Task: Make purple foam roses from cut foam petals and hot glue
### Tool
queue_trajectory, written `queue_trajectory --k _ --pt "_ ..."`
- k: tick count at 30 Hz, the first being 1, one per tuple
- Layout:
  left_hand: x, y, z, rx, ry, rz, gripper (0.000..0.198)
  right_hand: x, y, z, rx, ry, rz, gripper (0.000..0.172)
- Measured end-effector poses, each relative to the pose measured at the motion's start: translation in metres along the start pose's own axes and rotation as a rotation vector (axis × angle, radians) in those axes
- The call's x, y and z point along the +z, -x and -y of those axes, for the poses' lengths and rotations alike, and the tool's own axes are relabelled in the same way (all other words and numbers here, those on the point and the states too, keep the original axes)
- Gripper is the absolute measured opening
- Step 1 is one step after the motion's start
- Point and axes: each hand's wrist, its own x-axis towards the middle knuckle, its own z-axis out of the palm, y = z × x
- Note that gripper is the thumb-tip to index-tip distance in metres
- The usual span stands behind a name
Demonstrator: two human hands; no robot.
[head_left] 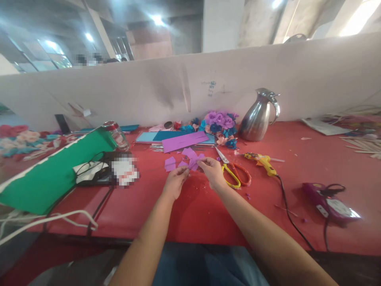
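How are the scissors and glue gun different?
The scissors have one yellow and one orange-red handle; the glue gun is mostly yellow. The glue gun has a black cord; the scissors don't. The scissors lie nearer the right hand than the glue gun. Both lie on the table.

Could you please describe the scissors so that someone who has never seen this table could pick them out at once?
On the red table, find the tall metal jug by the pale partition. The scissors lie nearer the camera, between the yellow glue gun and the right hand pinching purple paper. Only they have two handle loops, one yellow and one orange-red.
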Motion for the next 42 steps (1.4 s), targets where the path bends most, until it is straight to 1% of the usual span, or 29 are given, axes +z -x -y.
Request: queue_trajectory --k 5,7,12,14,24,26,30,35,38,42 --pt "0.001 0.0 -0.001 0.04 -0.016 0.01 0.028 0.0 0.0 -0.002 -0.007 0.028 0.021 0.019" --pt "0.001 0.001 -0.002 0.056 -0.015 0.011 0.029 0.001 0.001 -0.003 -0.002 0.015 0.016 0.02" --pt "0.003 0.002 -0.002 0.076 -0.016 -0.028 0.034 0.001 0.002 -0.002 0.001 0.005 0.007 0.019" --pt "0.003 0.002 -0.002 0.082 -0.022 -0.024 0.034 0.001 0.003 -0.002 -0.003 0.0 0.003 0.02" --pt "-0.001 -0.001 0.002 0.147 -0.099 0.005 0.026 0.002 0.004 -0.002 -0.003 -0.022 0.008 0.022" --pt "-0.004 -0.003 0.004 0.168 -0.135 0.005 0.026 0.002 0.003 -0.001 0.01 -0.009 0.028 0.023" --pt "-0.007 -0.005 0.008 0.223 -0.229 0.018 0.023 -0.001 -0.001 -0.001 0.033 0.065 0.11 0.027" --pt "-0.002 -0.001 0.005 0.26 -0.283 0.007 0.021 -0.004 -0.005 -0.004 0.015 0.14 0.106 0.024" --pt "0.001 0.003 -0.001 0.192 -0.245 0.021 0.02 -0.004 -0.005 -0.003 0.005 0.135 0.11 0.022" --pt "0.002 0.004 -0.006 0.0 -0.068 0.013 0.022 -0.004 -0.003 0.003 0.015 0.097 0.146 0.019"
